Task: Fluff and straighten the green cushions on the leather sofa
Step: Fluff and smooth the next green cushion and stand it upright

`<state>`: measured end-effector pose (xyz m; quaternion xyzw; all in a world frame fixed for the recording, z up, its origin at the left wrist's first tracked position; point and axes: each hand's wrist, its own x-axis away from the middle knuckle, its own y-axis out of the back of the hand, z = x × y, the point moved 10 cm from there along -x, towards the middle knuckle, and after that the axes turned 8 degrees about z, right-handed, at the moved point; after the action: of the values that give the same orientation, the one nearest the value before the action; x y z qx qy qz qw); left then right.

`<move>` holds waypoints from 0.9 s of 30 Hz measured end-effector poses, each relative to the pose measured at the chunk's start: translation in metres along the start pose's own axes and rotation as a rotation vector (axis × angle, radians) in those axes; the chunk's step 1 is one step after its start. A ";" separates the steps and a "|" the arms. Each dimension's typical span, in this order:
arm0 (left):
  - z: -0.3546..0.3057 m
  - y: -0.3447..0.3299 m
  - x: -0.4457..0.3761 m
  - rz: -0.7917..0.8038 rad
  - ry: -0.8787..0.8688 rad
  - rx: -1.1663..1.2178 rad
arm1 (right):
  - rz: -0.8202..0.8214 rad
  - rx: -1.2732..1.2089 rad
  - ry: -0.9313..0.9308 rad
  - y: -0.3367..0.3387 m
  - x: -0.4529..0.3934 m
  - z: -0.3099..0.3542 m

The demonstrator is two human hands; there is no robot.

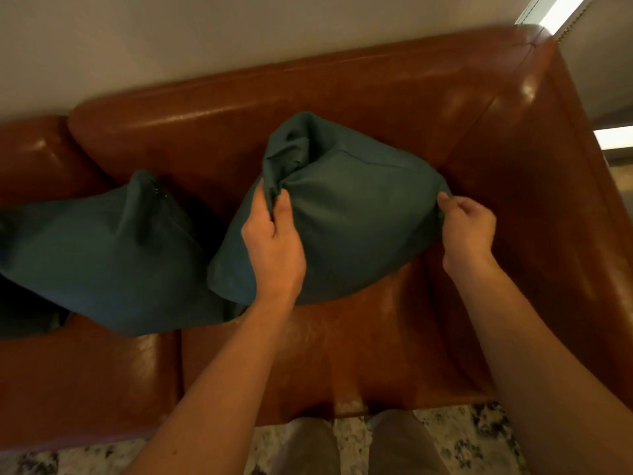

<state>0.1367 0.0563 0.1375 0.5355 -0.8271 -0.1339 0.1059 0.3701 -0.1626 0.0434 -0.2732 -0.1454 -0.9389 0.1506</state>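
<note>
Left hand (274,241) bunched the right green cushion's (346,228) top fabric; right hand (467,228) pinched its corner beside the sofa arm (548,186). Pulling both outward evenly should square it.

Two green cushions lie on a brown leather sofa (394,108). The right cushion (346,221) stands tilted on the seat near the right armrest, its top leaning against the backrest. Its fabric is bunched and creased at the upper left corner; the right corner is drawn to a point. The left cushion (102,258) lies flatter across the seam between two seat sections, overlapping the right cushion's lower left corner, with one upright fold at its top.
</note>
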 end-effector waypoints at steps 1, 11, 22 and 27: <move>0.006 0.008 -0.001 -0.028 0.005 0.019 | -0.008 0.017 0.091 0.000 0.003 0.016; 0.118 0.020 0.016 0.096 0.302 -0.004 | 0.033 0.623 0.408 -0.029 0.038 0.047; 0.117 0.031 0.015 0.105 0.295 0.055 | 0.502 1.113 0.891 -0.222 0.105 0.061; 0.071 0.047 -0.014 0.056 0.004 -0.276 | 0.463 1.110 0.936 -0.227 0.097 0.053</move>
<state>0.0794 0.0954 0.0862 0.4928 -0.8151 -0.2426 0.1839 0.2341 0.0434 0.0971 0.2457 -0.4563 -0.6904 0.5048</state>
